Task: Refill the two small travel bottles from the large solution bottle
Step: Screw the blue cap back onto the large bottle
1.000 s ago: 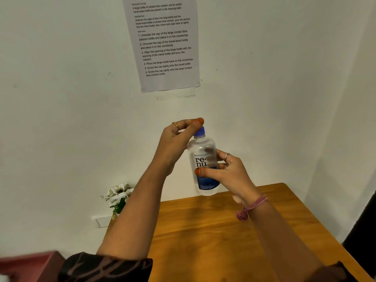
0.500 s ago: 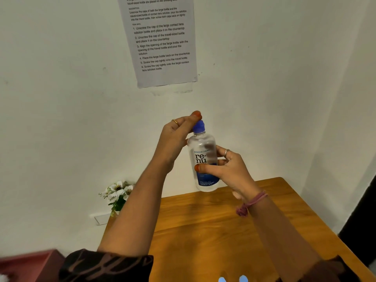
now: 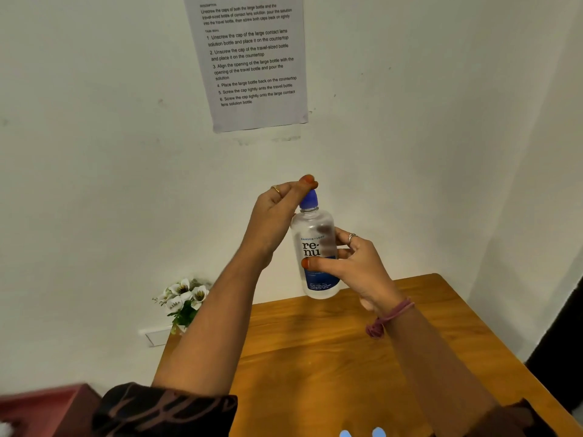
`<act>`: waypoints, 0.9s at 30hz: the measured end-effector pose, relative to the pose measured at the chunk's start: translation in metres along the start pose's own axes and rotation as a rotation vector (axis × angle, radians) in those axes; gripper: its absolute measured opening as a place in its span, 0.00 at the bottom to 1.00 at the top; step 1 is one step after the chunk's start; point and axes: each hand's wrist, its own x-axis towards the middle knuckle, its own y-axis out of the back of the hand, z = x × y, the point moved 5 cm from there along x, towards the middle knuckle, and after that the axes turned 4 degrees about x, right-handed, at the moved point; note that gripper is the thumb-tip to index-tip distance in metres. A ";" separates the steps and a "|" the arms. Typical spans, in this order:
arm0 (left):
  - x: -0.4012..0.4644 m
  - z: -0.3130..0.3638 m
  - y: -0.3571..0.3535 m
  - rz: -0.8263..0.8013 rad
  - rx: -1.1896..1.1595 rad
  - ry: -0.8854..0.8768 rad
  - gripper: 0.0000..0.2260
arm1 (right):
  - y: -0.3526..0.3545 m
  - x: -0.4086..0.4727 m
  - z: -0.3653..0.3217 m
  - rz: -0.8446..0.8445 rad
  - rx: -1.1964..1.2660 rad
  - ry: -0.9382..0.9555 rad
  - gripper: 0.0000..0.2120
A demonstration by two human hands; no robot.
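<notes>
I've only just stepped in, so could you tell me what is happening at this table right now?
A person is holding the large solution bottle upright above the wooden table, the right hand gripping its body. The left hand pinches the blue cap, which is on the bottle. Two pale blue tips show at the bottom edge; what they belong to is unclear. An instruction sheet hangs on the wall.

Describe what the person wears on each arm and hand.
Left hand: gold ring, orange-red nail polish. Right hand: silver ring, same polish, pink thread bracelet at the wrist. Both upper arms: dark patterned sleeves.
</notes>
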 end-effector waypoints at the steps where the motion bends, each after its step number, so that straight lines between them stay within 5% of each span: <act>1: 0.001 -0.001 0.002 0.022 0.000 -0.008 0.11 | 0.000 0.000 -0.001 -0.003 -0.005 0.001 0.31; 15: -0.002 -0.014 0.002 -0.152 -0.006 -0.030 0.11 | 0.002 0.001 0.007 -0.005 0.003 -0.009 0.29; 27: -0.003 -0.027 -0.008 -0.134 -0.039 0.018 0.10 | 0.008 0.000 0.016 -0.020 -0.070 -0.029 0.29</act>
